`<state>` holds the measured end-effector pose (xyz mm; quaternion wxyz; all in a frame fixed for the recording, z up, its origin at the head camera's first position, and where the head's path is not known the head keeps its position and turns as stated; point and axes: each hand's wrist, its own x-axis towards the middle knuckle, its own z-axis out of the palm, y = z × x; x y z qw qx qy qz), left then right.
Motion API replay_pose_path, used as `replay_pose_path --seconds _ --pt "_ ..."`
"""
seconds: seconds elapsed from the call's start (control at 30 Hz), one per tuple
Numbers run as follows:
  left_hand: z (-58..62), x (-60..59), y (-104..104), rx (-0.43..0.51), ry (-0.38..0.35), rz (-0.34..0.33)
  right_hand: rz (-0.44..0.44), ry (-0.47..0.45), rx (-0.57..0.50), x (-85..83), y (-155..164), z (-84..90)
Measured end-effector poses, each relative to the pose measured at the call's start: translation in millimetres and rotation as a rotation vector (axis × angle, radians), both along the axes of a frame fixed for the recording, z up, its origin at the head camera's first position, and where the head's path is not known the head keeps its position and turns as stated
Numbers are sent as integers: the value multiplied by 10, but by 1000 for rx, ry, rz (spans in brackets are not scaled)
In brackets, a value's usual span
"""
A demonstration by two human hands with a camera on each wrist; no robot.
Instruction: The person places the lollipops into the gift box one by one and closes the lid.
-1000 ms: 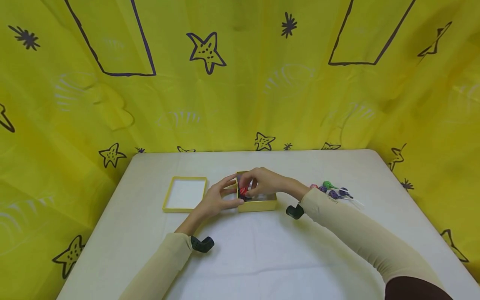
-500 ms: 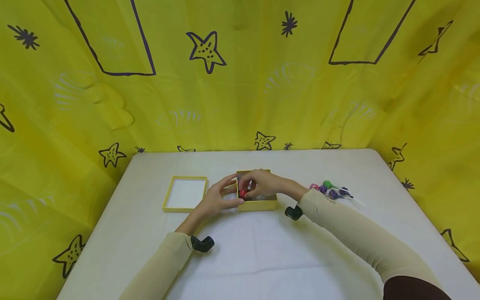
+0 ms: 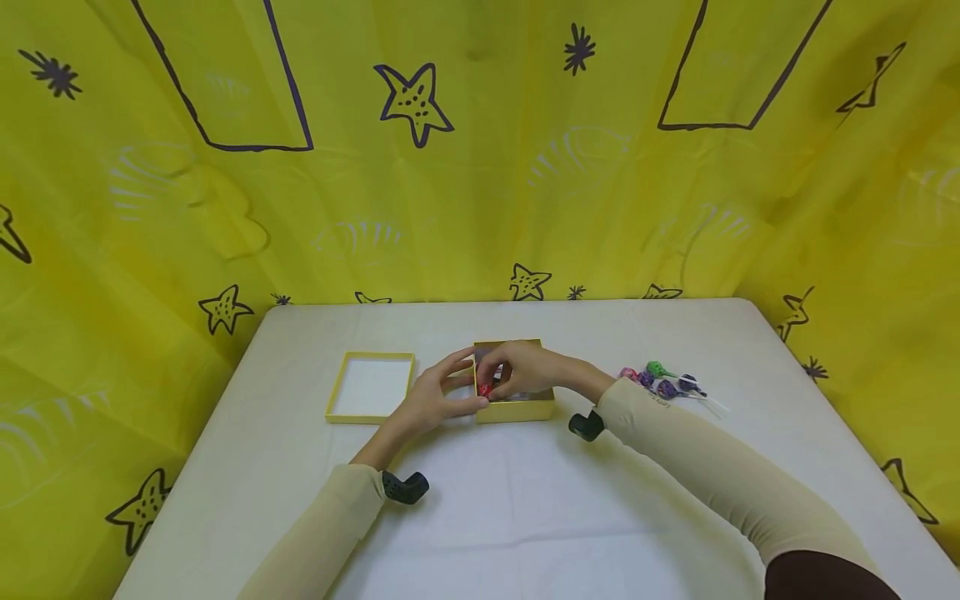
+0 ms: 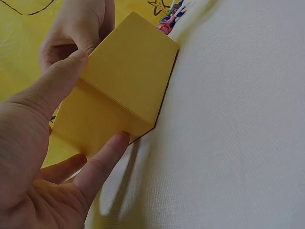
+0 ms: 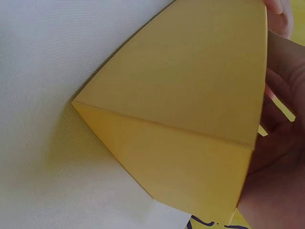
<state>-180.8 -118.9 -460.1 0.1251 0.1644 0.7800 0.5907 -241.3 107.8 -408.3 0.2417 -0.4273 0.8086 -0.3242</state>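
Note:
In the head view a yellow box (image 3: 517, 411) without its lid stands mid-table. My left hand (image 3: 431, 402) braces the box's left end, thumb at the near corner and the other fingers spread, fairly straight, along the wall; the left wrist view shows fingertips (image 4: 123, 138) touching that wall. My right hand (image 3: 521, 367) reaches down into the box from the right, its thumb and curled fingers pinching a red-wrapped lollipop (image 3: 485, 389) by the left wall. The lollipop's stick is hidden. The right wrist view shows mostly the box's outer walls (image 5: 167, 71).
The box's lid (image 3: 369, 388), yellow-rimmed with a white inside, lies left of my left hand. Several lollipops, among them a green one (image 3: 656, 369) and a pink one (image 3: 628, 374), lie on the white table (image 3: 562, 517) to the right. A yellow patterned curtain (image 3: 480, 183) hangs behind.
My right hand has sunk slightly lower into the box with the red lollipop, which shows less now. My left hand and the box have hardly moved.

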Motion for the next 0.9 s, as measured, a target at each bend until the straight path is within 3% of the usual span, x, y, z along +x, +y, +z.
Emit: replay_pose_path --seconds 0.9 --pt "-4 -7 2 -17 3 5 -16 -37 25 2 18 24"
